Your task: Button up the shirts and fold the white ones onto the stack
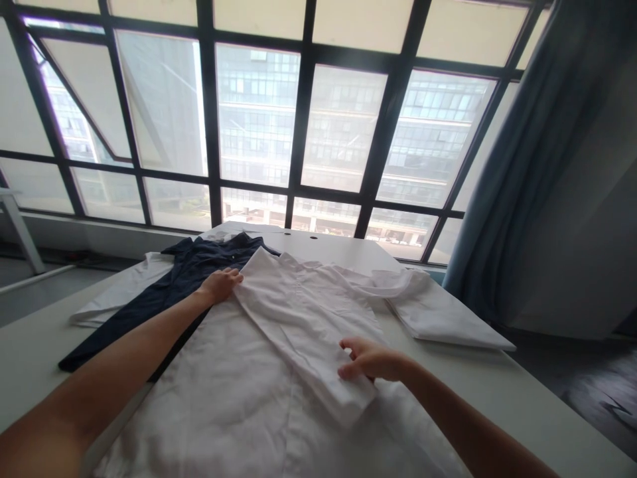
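Observation:
A white shirt [239,392] lies spread over the near part of the table, one sleeve [293,338] folded diagonally across its body. My left hand [222,285] is at the shoulder fold, its fingers closed on the fabric edge. Near the cuff end of that sleeve, my right hand [373,358] has its fingers curled on the cloth, with a gap between thumb and forefinger. Beneath and left of the white shirt lies a dark navy shirt [194,265], which my left forearm crosses.
A folded white garment [442,309] rests on the white table [527,398] at the right. Another white garment [124,289] shows beyond the navy shirt. Black-framed windows [259,119] stand behind the table, and a blue-grey curtain [502,186] hangs at the right.

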The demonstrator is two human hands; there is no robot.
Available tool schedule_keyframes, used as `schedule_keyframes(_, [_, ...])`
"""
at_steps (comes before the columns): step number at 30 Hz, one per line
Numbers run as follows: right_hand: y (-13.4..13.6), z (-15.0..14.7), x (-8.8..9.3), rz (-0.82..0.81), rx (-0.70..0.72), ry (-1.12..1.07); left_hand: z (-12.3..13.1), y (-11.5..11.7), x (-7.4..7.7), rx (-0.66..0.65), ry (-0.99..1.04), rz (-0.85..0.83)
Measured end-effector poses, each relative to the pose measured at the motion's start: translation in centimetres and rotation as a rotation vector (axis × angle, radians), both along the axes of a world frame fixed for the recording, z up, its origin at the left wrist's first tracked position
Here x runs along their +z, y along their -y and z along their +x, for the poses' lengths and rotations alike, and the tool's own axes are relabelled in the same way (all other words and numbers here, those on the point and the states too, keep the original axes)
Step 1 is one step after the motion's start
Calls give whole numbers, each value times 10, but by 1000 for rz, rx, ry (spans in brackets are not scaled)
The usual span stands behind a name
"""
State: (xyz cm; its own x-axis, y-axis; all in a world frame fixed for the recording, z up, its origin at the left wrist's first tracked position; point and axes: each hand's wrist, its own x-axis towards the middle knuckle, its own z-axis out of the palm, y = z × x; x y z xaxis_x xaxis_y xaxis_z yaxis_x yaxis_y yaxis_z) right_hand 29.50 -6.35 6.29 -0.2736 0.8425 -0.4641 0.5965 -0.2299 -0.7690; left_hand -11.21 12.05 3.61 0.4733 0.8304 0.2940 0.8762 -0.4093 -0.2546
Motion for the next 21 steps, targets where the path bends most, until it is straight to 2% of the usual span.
schedule_keyframes(3, [3, 1, -5, 87, -32, 152, -3, -8, 5, 63, 1, -205])
schedule_keyframes(6, [7, 1, -1, 124, -9, 242, 4, -25, 15, 201, 78, -310])
schedule_keyframes(10, [8, 0, 1, 187, 0, 234, 22, -56, 21, 338, 198, -296])
schedule_keyframes(15, [9, -2, -7, 321, -29, 178, 37, -97, 6, 468, 321, -290])
schedule_keyframes(19, [8, -5, -13, 450, -58, 145, 41, -128, -1, 464, 376, -262])
schedule_keyframes(21, [7, -6, -17, 458, -82, 91, 40, -143, -1, 390, 377, -222])
